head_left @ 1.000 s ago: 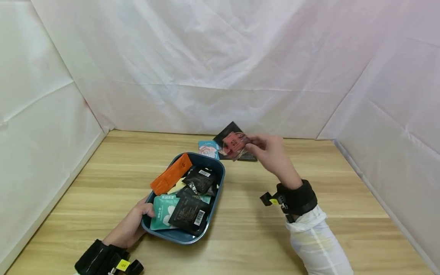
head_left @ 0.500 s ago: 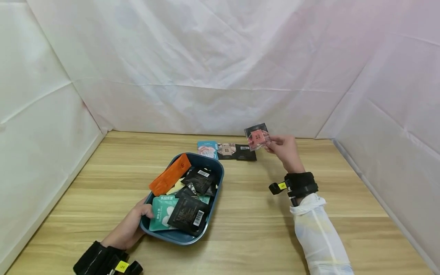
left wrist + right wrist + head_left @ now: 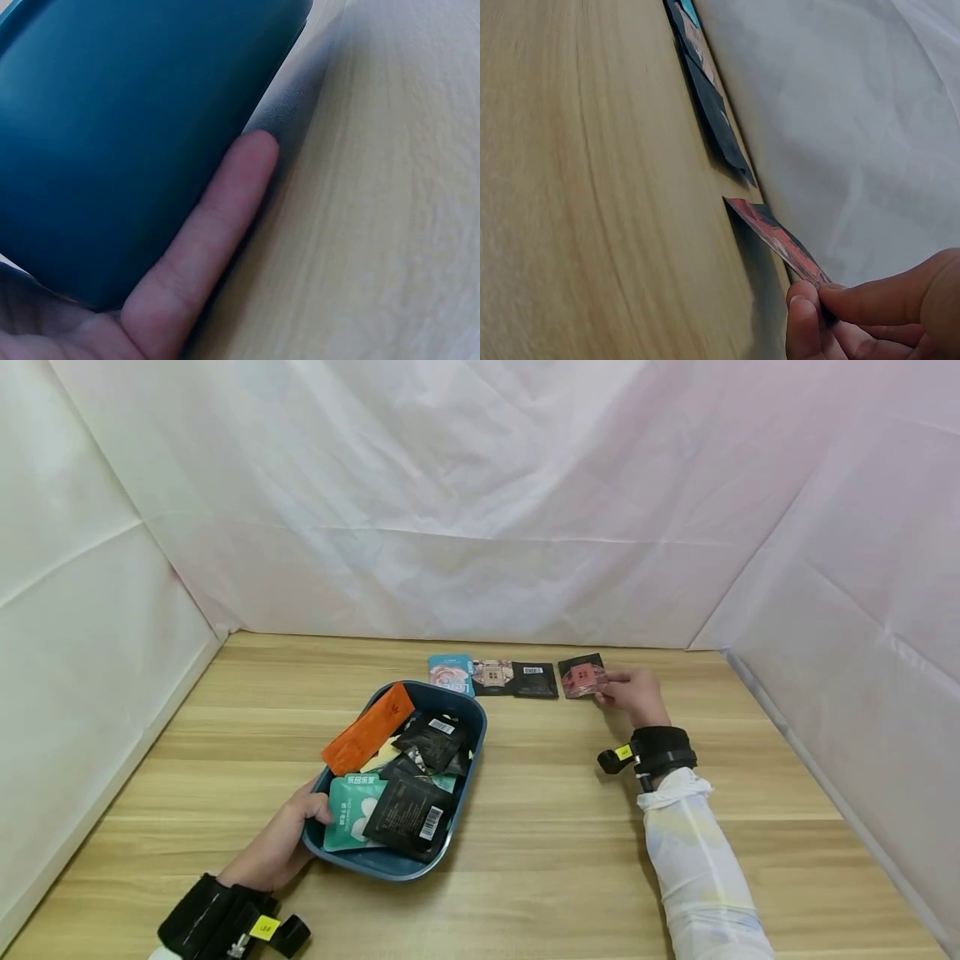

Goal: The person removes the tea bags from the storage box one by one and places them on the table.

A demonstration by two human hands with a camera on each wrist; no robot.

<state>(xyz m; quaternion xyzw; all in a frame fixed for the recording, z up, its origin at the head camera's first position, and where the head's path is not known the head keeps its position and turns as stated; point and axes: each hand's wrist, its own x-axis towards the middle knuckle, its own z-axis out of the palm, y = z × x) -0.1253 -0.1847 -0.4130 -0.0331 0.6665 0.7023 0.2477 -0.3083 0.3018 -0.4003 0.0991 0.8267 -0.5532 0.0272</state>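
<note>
In the head view my right hand (image 3: 633, 692) pinches a small black-and-pink sachet (image 3: 582, 676) by its right edge. The right wrist view has this sachet (image 3: 780, 238) tilted just above the table, between thumb and fingers. Left of it lie a black sachet (image 3: 535, 680) with a barcode, a beige-and-black sachet (image 3: 492, 677) and a blue sachet (image 3: 451, 674) in a row. My left hand (image 3: 279, 835) grips a dark blue plastic basin (image 3: 390, 867), thumb over the rim; in the left wrist view a finger (image 3: 202, 232) extends along its underside.
Inside the basin are an orange packet (image 3: 367, 731), a teal sachet (image 3: 351, 814), a black sachet (image 3: 408, 817) and others partly hidden. White sheeting (image 3: 450, 510) walls the wooden table (image 3: 555, 860) at the back and both sides.
The right hand has carried the black-and-pink sachet rightward and lowered it toward the table, beside the row's right end. The left hand and basin have hardly moved.
</note>
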